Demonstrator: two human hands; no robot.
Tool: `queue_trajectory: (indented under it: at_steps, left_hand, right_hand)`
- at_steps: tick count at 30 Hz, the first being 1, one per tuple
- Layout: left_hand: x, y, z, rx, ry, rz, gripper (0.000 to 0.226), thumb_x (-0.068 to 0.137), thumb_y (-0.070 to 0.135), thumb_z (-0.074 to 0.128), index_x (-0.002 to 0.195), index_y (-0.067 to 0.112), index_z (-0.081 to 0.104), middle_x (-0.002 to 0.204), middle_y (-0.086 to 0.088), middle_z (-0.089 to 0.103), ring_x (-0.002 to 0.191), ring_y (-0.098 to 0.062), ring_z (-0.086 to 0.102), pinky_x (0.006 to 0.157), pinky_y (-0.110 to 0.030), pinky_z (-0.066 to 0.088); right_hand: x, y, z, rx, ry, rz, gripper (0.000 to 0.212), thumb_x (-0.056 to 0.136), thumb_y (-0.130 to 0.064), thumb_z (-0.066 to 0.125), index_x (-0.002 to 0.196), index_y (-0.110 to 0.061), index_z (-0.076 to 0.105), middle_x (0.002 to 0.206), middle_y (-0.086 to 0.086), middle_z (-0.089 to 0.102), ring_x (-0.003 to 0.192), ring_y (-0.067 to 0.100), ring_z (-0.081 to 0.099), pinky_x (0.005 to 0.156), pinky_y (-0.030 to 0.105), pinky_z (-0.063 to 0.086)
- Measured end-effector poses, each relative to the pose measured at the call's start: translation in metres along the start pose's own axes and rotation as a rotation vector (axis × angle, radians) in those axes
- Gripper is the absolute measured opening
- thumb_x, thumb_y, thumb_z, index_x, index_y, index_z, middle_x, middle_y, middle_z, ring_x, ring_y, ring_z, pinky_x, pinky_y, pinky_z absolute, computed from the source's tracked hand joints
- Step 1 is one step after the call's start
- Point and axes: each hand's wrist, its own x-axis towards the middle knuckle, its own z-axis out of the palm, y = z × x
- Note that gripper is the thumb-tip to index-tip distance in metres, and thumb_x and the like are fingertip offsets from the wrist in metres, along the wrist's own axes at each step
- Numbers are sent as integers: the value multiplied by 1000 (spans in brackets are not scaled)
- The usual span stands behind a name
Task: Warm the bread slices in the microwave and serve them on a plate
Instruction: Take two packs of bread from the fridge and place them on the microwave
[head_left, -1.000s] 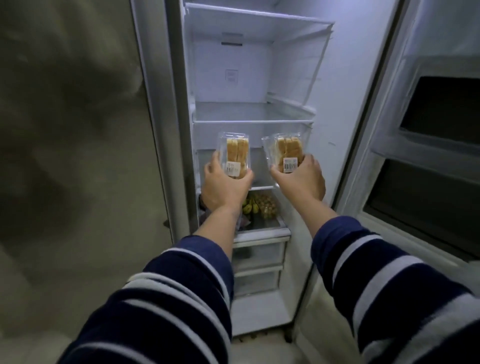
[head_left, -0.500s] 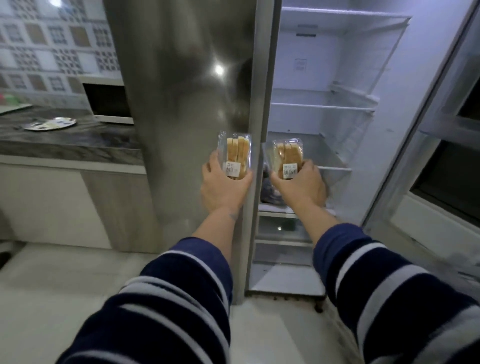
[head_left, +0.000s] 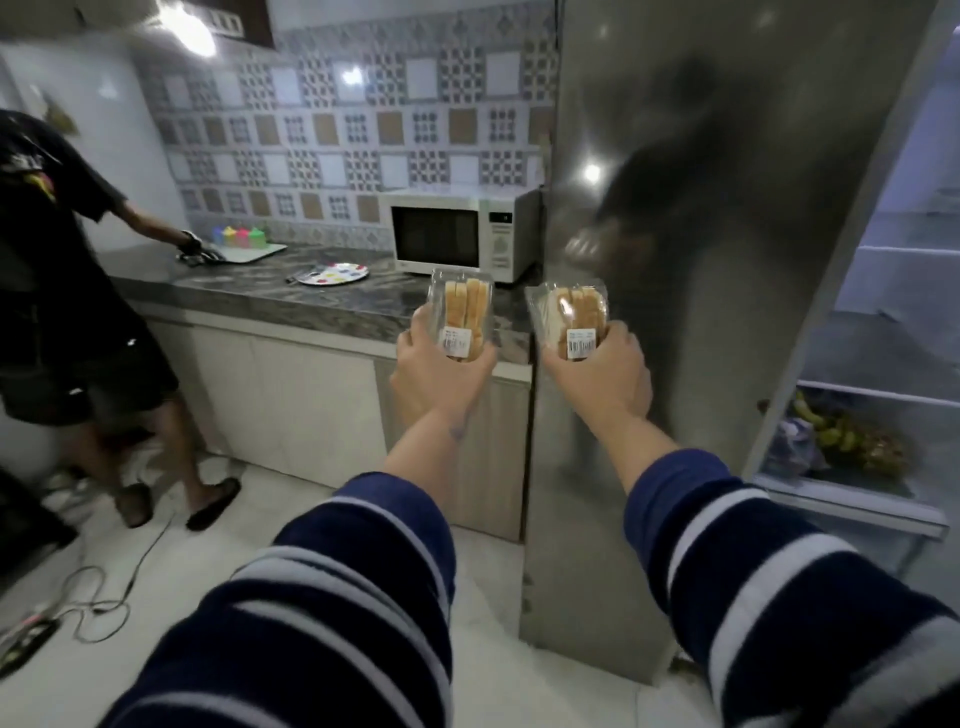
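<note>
Early stage: left hand (head_left: 441, 374) and right hand (head_left: 597, 379) each grip a clear plastic pack of sliced bread (head_left: 464, 317) (head_left: 574, 319) at frame centre; white microwave (head_left: 460, 234) shut, spotted plate (head_left: 335, 274) bare, so warming and serving remain.

Bread packs (head_left: 464, 318) (head_left: 574, 322): clear glossy plastic shells, each with a white paper label; the bread inside looks matt and porous. Fridge door (head_left: 675, 312): brushed metal, smooth, with blurred reflections of lamps. Counter (head_left: 291, 299): polished grey veined stone, glossy. Microwave (head_left: 462, 240): white smooth casing, dark glossy window. Plate (head_left: 332, 274): glossy, with coloured spots. Wall tiles (head_left: 363, 130): glazed, patterned, shiny. Cabinet fronts (head_left: 291, 400): pale, matt. Sleeves (head_left: 332, 613): soft striped knit cloth. Floor (head_left: 249, 525): pale smooth tile.
</note>
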Motion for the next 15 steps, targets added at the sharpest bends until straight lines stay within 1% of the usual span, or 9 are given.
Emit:
queue_trajectory:
  at_steps: [3,5,7,9,12,15]
  left_hand:
    - [46,-41,-16,50,23,2,80,72,56,66,141,28,37,123,-1,56,107,-24,59,80,-31,44]
    - [76,-64,-20,69,30,-14,81,72,57,66,141,26,37,124,-1,56,107,-24,59,82,-34,47]
    - [104,-84,-19,87,28,-28,80,73,56,66,141,26,37,123,-1,56,106,-23,59,80,-32,47]
    - [132,-101,-12,90,28,-35,80,72,56,66,141,26,37,121,-1,57,104,-22,60,78,-31,46]
    - [179,-124,10,81,38,-48,82,71,58,66,141,26,37,121,-1,57,103,-23,60,80,-33,50]
    - [228,-140,41,78,36,-50,82,72,59,66,141,26,37,123,-2,56,103,-23,60,81,-34,50]
  right_hand:
    - [2,-36,55,40,-25,2,67,74,-56,70,120,-13,49,110,3,53,88,16,53,69,31,45]
    - [8,-56,90,48,-46,-6,67,74,-56,70,120,-12,49,113,4,54,93,19,56,74,34,49]
    - [18,-70,123,42,-61,-23,67,72,-58,69,119,-14,50,113,4,54,96,22,59,77,38,53]
    - [34,-82,153,37,-71,-34,66,72,-58,69,118,-14,51,111,3,54,94,22,59,76,38,53]
    - [69,-93,197,6,-49,-35,67,71,-58,69,118,-13,52,111,5,56,94,25,60,76,41,54]
    - [115,-98,240,-4,-37,-35,69,70,-60,68,118,-14,52,112,5,57,95,26,61,78,41,53]
